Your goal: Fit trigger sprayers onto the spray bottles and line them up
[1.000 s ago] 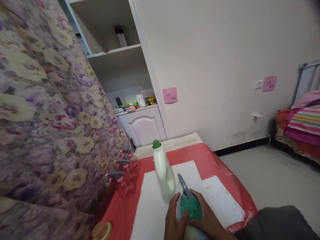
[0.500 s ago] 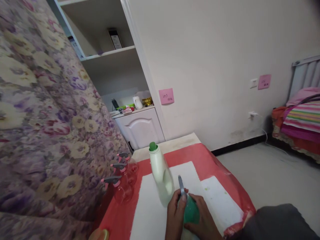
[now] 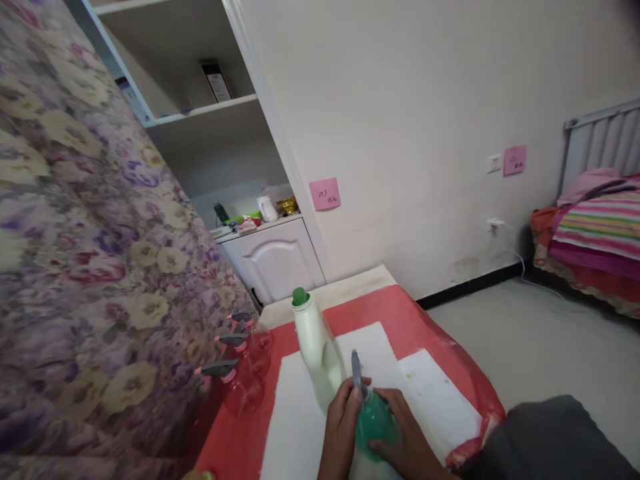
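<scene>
A spray bottle (image 3: 373,420) with green contents is held between both my hands near the bottom of the view. My left hand (image 3: 340,421) is closed around its grey spray head (image 3: 355,368), thumb on the near side. Round the bottle's body wraps my right hand (image 3: 409,433), its thumb pressed across the green part. Just beyond my left hand stands a tall pale green jug (image 3: 314,347) with a hollow handle and a green piece at its mouth. Several clear spray bottles (image 3: 243,392) with grey and pink heads line the table's left side.
White sheets (image 3: 290,427) lie on a red cloth (image 3: 363,301) covering the table. A floral curtain (image 3: 100,267) hangs close on the left. Behind are a shelf cabinet (image 3: 275,257) and a wall with pink notes (image 3: 325,194). At right stands a bed (image 3: 595,233).
The camera view has shifted slightly, so everything sits a little further left. More of the green bottle body shows between my hands. The grip on the spray head and bottle stays.
</scene>
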`<state>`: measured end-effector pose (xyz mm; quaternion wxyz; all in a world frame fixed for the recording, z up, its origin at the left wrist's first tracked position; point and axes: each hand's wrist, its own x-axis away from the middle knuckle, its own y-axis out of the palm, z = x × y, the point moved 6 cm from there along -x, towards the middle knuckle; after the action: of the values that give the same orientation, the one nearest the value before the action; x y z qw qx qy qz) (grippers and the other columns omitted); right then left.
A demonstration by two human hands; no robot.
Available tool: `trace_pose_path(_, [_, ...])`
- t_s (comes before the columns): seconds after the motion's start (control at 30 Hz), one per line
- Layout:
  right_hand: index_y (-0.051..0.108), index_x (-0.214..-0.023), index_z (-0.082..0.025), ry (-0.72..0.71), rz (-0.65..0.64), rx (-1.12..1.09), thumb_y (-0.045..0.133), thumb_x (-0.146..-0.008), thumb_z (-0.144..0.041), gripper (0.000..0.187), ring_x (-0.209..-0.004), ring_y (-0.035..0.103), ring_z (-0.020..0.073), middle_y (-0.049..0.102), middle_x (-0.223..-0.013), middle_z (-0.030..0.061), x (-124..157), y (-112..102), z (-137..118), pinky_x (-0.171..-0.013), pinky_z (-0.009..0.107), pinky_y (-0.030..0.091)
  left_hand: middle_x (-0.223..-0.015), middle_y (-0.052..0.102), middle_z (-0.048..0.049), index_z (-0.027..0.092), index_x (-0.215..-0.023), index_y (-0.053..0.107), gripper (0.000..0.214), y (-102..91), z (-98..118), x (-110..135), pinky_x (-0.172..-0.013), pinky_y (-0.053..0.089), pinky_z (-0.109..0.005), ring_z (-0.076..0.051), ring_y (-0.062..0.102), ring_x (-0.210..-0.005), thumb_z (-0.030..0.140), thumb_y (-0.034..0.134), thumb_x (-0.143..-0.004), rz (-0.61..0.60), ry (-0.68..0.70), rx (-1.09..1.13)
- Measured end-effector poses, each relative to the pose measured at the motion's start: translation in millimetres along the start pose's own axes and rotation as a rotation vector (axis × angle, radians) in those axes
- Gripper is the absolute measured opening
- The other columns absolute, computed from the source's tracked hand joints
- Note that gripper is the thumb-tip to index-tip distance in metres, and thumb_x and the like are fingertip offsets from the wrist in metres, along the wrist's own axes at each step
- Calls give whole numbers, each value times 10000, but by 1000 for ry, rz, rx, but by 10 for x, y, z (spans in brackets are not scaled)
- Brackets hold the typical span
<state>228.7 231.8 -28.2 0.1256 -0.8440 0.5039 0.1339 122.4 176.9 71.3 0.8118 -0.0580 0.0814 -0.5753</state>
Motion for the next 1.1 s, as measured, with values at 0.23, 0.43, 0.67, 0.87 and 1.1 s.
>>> trace_pose_path(0.23, [605, -1136, -241, -87, -81, -99, 650, -776, -250, 363, -1132, 558, 266, 611, -1159, 75, -218, -82, -447, -1011, 423, 422, -1017, 707, -63, 186, -1011, 668, 369, -17, -15, -56, -924, 451, -337, -236, 614, -975, 507, 568, -858, 40, 32, 14])
trace_pose_path(0.43, [592, -881, -207, -1, 55, -5, 693, -703, -200, 205, -898, 607, 239, 624, -895, 26, -379, -26, -553, -836, 369, 471, -799, 630, -23, 174, -875, 647, 369, -9, -32, -147, -688, 452, -274, -195, 562, -778, 533, 569, -850, 126, 69, -34])
trace_pose_path(0.67, [520, -780, -217, -10, 138, -43, 662, -703, -196, 163, -800, 578, 205, 559, -799, -5, -384, -12, -514, -744, 318, 456, -919, 636, -48, 172, -948, 653, 328, 30, 35, -118, -780, 461, -287, -196, 574, -853, 474, 535, -896, 106, 141, -63])
trace_pose_path(0.87, [609, -823, -203, -42, -41, -173, 646, -716, -171, 118, -870, 600, 214, 617, -862, 16, -433, -82, -566, -806, 324, 460, -1023, 638, -55, 186, -1067, 661, 316, 21, 29, -127, -897, 455, -293, -196, 587, -965, 429, 537, -908, 90, 162, -62])
trace_pose_path(1.1, [611, -965, -203, -12, -115, -230, 686, -702, -175, 275, -978, 600, 237, 636, -977, 32, -405, -39, -519, -905, 364, 448, -1088, 644, -69, 191, -1097, 671, 330, 4, 1, -117, -930, 453, -302, -217, 585, -1052, 426, 544, -904, 121, 166, -60])
